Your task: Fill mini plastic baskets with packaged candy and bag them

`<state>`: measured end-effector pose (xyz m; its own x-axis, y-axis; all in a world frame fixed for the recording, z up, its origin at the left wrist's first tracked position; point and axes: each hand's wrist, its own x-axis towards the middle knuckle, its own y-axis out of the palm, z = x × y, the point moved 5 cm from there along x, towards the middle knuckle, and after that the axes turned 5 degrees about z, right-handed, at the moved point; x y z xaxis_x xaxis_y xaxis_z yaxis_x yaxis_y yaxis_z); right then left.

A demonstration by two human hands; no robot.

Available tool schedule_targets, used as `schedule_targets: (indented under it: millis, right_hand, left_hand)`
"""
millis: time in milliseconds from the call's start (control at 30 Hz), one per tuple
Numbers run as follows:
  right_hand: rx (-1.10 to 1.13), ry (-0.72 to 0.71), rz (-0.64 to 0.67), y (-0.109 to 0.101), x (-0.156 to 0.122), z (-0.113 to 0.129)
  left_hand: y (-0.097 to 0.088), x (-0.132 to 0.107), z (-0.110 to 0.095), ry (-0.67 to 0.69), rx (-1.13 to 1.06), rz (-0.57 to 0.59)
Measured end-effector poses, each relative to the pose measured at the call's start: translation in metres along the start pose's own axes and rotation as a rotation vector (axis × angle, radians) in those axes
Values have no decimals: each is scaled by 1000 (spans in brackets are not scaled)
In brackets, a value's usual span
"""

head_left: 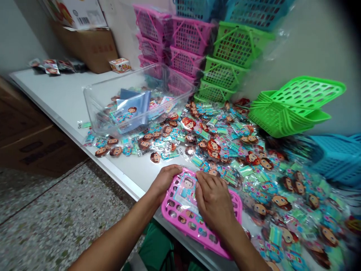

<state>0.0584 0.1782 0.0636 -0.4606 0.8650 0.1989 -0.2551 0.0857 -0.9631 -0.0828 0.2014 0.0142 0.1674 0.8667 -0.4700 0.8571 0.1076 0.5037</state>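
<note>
A pink plastic basket (pixel 169 216) with a perforated lid sits at the table's front edge, with a clear plastic layer over it. A flat printed card (pixel 187 188) showing a cartoon child lies on the lid. My left hand (pixel 166 180) grips the basket's far left corner, its fingers closed around the rim. Across the lid's far side lies my right hand (pixel 213 197), fingers bent against the basket's far edge and card; its palm hides part of the lid. Small bagged cartoon-head items (pixel 214 146) are heaped just beyond both hands.
Behind the heap stands a clear plastic tub (pixel 90 101) holding packets and blue film. Filled pink baskets (pixel 191 34) and green baskets (pixel 225 73) are stacked against the wall. Nested green baskets (pixel 282 113) and blue baskets (pixel 338 154) stand right. Cardboard boxes (pixel 36 146) are left.
</note>
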Motion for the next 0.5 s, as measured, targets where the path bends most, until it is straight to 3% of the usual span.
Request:
schedule_targets:
  millis: [300, 500]
  right_hand:
    - [78, 51, 13, -3, -1, -2]
    - [257, 250, -27, -6, 6, -19]
  left_hand:
    - [-3, 2, -2, 181, 106, -10]
    - [-6, 1, -1, 231, 124, 19]
